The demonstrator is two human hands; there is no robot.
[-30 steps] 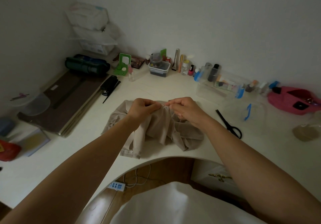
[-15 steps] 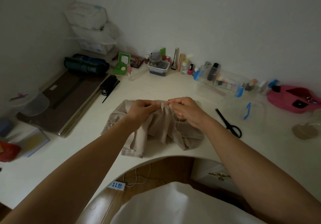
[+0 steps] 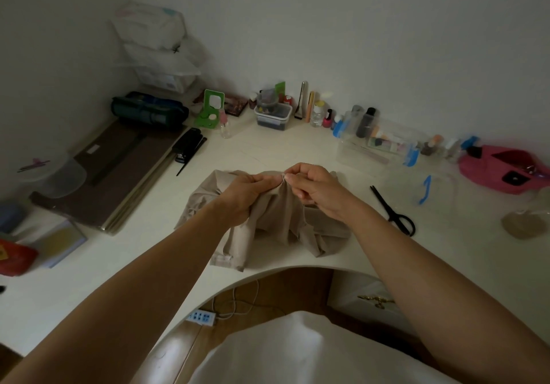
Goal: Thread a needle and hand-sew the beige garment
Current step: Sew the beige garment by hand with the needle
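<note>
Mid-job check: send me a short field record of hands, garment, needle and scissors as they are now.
left hand: grips a raised fold of the garment
right hand: pinches the same fold, fingertips meeting the left's
garment: bunched on the table, near its front edge
needle: too small to see
scissors: lying on the table right of the garment, untouched

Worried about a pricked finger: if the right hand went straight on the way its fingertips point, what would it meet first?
The right hand would likely meet the beige garment fold pinched by the left hand first; depth unclear.
</note>
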